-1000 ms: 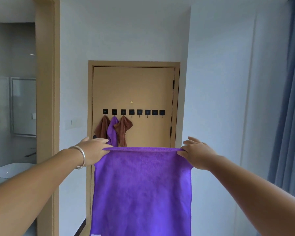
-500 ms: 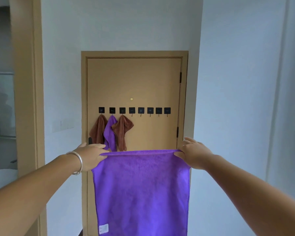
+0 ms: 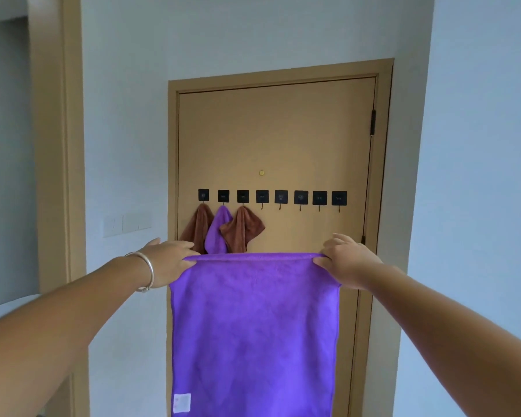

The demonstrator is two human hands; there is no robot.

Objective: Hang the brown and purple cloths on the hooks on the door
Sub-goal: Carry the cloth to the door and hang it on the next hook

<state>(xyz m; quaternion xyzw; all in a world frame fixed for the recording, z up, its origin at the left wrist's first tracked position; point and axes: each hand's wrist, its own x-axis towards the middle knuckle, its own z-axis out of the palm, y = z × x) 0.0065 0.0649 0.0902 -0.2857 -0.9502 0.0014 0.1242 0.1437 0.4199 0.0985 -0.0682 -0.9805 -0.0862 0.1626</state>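
Left hand (image 3: 169, 260): fingers curled over, pinching the top left corner of the purple cloth (image 3: 253, 332); a plain silver bangle (image 3: 146, 273) circles the wrist.

Right hand (image 3: 348, 261): fingers bent down, pinching the top right corner of the same cloth. The two hands are well apart, pulling the top edge taut and level.

Purple cloth: rectangular, soft and fuzzy like microfibre, hanging flat and smooth from the hands in front of the door (image 3: 277, 130); a small white label (image 3: 182, 403) sits at its 7 o'clock corner.

Door: flat tan panel in a matching frame, a small round brass-coloured disc (image 3: 261, 173) at its middle, dark hinge (image 3: 373, 121) on the right edge.

Hooks (image 3: 271, 197): eight square black pads in a level row, each with a thin metal hook below.

Hung items, at 11 o'clock from the held cloth: brown cloth (image 3: 197, 227) on the first hook, small purple cloth (image 3: 218, 233) on the second, second brown cloth (image 3: 242, 230) on the third; all bunched in soft folds, touching one another. The other five hooks are bare.

Wall (image 3: 127, 115): pale, smooth; a white switch plate (image 3: 127, 225) left of the door.
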